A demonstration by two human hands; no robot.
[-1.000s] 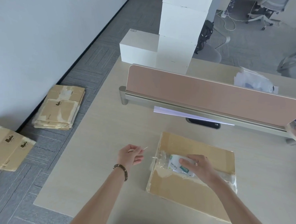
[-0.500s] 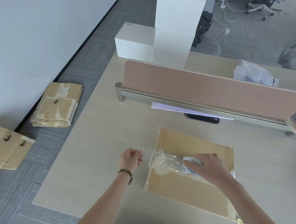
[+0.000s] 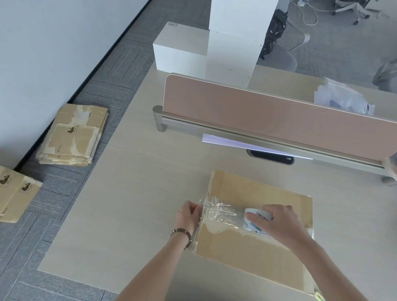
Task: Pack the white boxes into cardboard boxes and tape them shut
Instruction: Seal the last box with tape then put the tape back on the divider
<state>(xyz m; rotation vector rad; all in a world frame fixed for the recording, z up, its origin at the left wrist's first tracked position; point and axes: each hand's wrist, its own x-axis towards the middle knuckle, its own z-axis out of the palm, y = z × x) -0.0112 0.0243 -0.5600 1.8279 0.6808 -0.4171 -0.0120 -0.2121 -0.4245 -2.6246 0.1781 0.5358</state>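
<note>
Taping is the step in hand, by the look of it: the cardboard box (image 3: 255,231) lies closed and flat-topped on the desk (image 3: 131,192), toward its near right corner, with a strip of clear tape (image 3: 221,217) running across the top along the seam. The left hand (image 3: 188,215) is curled shut at the box's left edge, fingers pinching the free end of the strip where it folds down over the side. The right hand (image 3: 278,224) is closed around the tape roll (image 3: 257,221), which rests on the box top near the middle, the stretch between the two hands wrinkled and shiny. To do this well I would say the left hand ought to press its end firmly against the side wall before the roll travels on, and the right ought to keep the roll low and pull straight toward the right edge, so the strip lies over the seam without more creases. A wandering line would leave the flaps loose. The white boxes (image 3: 221,43) yet to be packed stand stacked beyond the divider (image 3: 275,113), at the desk's far left corner. Flattened cartons (image 3: 74,137) lie on the floor to the left.
</note>
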